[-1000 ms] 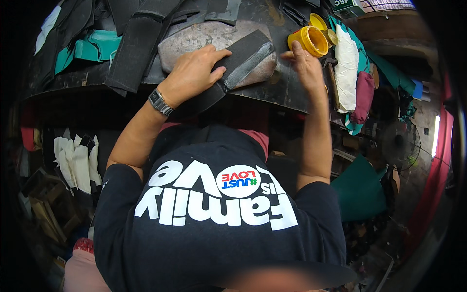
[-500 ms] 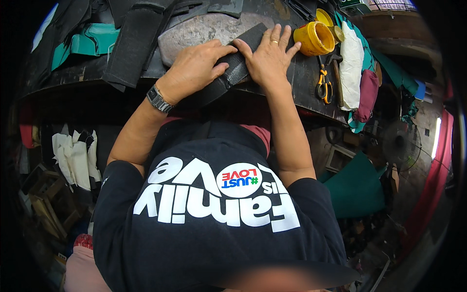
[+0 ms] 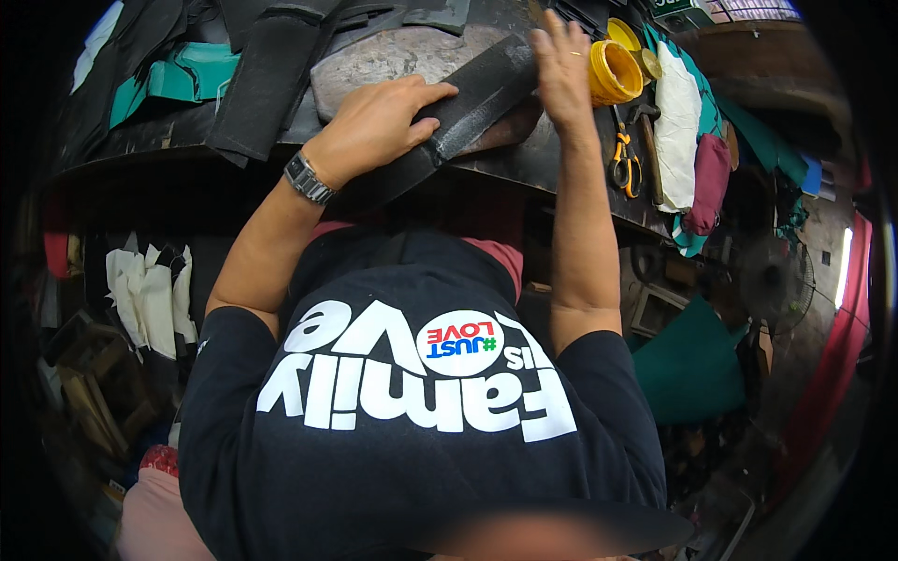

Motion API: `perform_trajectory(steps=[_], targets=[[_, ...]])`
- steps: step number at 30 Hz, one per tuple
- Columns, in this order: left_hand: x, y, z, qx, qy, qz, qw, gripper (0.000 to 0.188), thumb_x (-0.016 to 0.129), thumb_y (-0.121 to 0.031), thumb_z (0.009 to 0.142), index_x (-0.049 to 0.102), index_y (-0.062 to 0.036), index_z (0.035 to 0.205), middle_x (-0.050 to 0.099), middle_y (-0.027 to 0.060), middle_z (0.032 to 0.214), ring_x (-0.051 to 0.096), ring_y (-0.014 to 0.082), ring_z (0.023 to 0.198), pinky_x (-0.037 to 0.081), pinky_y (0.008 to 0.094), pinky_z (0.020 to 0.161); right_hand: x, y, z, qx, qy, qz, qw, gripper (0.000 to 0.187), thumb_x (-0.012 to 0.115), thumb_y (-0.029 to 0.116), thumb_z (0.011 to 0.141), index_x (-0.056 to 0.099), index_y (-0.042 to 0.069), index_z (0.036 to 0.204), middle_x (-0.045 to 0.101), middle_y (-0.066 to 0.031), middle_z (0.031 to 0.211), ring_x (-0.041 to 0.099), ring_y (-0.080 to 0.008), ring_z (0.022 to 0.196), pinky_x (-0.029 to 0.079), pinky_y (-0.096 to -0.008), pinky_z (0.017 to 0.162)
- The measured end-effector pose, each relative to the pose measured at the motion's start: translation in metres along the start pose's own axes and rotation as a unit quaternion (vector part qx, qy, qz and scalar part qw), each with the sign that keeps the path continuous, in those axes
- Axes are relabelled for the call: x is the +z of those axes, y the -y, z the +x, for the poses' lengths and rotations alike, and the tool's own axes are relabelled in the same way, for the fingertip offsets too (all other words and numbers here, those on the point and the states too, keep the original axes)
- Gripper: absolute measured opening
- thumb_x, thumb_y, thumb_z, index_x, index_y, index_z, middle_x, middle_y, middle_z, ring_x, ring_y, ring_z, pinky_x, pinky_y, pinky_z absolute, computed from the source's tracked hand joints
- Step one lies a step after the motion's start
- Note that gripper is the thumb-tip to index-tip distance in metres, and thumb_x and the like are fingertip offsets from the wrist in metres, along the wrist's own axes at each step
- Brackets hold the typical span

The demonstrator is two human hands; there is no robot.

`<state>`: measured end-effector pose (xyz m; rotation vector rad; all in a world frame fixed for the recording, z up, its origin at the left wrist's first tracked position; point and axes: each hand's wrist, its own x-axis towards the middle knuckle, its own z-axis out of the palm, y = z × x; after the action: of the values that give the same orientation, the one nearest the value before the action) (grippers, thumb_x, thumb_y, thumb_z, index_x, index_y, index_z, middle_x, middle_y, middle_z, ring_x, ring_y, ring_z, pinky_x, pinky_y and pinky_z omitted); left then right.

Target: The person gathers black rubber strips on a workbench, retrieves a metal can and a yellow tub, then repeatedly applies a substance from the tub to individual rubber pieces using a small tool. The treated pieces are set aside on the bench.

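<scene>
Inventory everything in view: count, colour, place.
Strip: 1, black, across the slab
Slab: 1, grey, on the table
Table: 1, black, top
Sheets: several, black, upper left
Tub: 1, yellow, right on table
Scissors: 1, black and orange, below tub
Hammer: 1, brown handle, right of scissors
Bundles: 2, white and maroon, right table edge
Green sheets: several, green, upper left and right
White pieces: several, white, left
Fan: 1, dark, far right
Clutter: uncounted, mixed, both sides
Watch: 1, silvery, left wrist
Shirt: 1, black, centre
Left hand: 1, fingers on strip
Right hand: 1, between strip and tub
</scene>
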<state>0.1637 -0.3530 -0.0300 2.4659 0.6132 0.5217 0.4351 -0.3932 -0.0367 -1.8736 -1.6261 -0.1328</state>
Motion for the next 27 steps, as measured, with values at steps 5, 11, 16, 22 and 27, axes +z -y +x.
perform_trajectory(steps=[5, 11, 16, 22, 27], targets=[[0.001, 0.001, 0.004, 0.004, 0.022, 0.004, 1.0, 0.047, 0.066, -0.016, 0.089, 0.06, -0.0161, 0.136, 0.063, 0.0123, 0.1, 0.064, 0.0328, 0.095, 0.051, 0.0422, 0.084, -0.041, 0.012, -0.029, -0.083, 0.061, -0.152, 0.983, 0.033, 0.059, 0.015, 0.088, 0.071, 0.012, 0.119, 0.06, -0.0186, 0.133, 0.048, -0.0387, 0.13, 0.032, -0.0487, 0.113], [-0.003, 0.0, 0.006, 0.021, 0.054, 0.029, 0.998, 0.048, 0.066, -0.014, 0.089, 0.061, -0.0168, 0.137, 0.061, 0.0114, 0.096, 0.064, 0.0315, 0.092, 0.051, 0.0413, 0.082, -0.016, 0.046, -0.052, -0.065, 0.122, -0.331, 0.933, 0.043, 0.054, 0.012, 0.089, 0.062, 0.0, 0.13, 0.054, -0.0163, 0.144, 0.036, -0.0393, 0.144, 0.022, -0.0676, 0.113], [-0.004, 0.002, 0.008, 0.036, 0.061, 0.024, 0.997, 0.047, 0.066, -0.014, 0.089, 0.062, -0.0163, 0.135, 0.061, 0.0111, 0.096, 0.063, 0.0313, 0.091, 0.05, 0.0415, 0.081, 0.002, 0.045, -0.037, -0.084, 0.13, -0.32, 0.935, 0.048, 0.05, 0.012, 0.092, 0.056, -0.004, 0.136, 0.05, -0.0165, 0.148, 0.034, -0.0385, 0.146, 0.02, -0.0694, 0.114], [-0.003, 0.002, 0.01, 0.048, 0.058, 0.031, 0.997, 0.045, 0.064, -0.014, 0.089, 0.063, -0.0154, 0.134, 0.061, 0.0123, 0.096, 0.063, 0.032, 0.093, 0.05, 0.0422, 0.082, 0.013, 0.029, -0.016, -0.103, 0.123, -0.335, 0.928, 0.048, 0.046, 0.013, 0.094, 0.055, 0.011, 0.142, 0.046, -0.0134, 0.153, 0.033, -0.036, 0.148, 0.023, -0.0692, 0.114], [-0.004, -0.004, 0.01, 0.023, 0.07, 0.033, 0.997, 0.042, 0.061, -0.014, 0.088, 0.066, -0.0144, 0.13, 0.063, 0.0136, 0.096, 0.064, 0.0338, 0.093, 0.051, 0.0442, 0.082, -0.002, 0.016, 0.014, -0.142, 0.012, -0.256, 0.956, 0.063, 0.059, -0.005, 0.081, 0.053, 0.011, 0.142, 0.054, -0.0245, 0.14, 0.051, -0.0367, 0.131, 0.04, -0.0429, 0.112]])
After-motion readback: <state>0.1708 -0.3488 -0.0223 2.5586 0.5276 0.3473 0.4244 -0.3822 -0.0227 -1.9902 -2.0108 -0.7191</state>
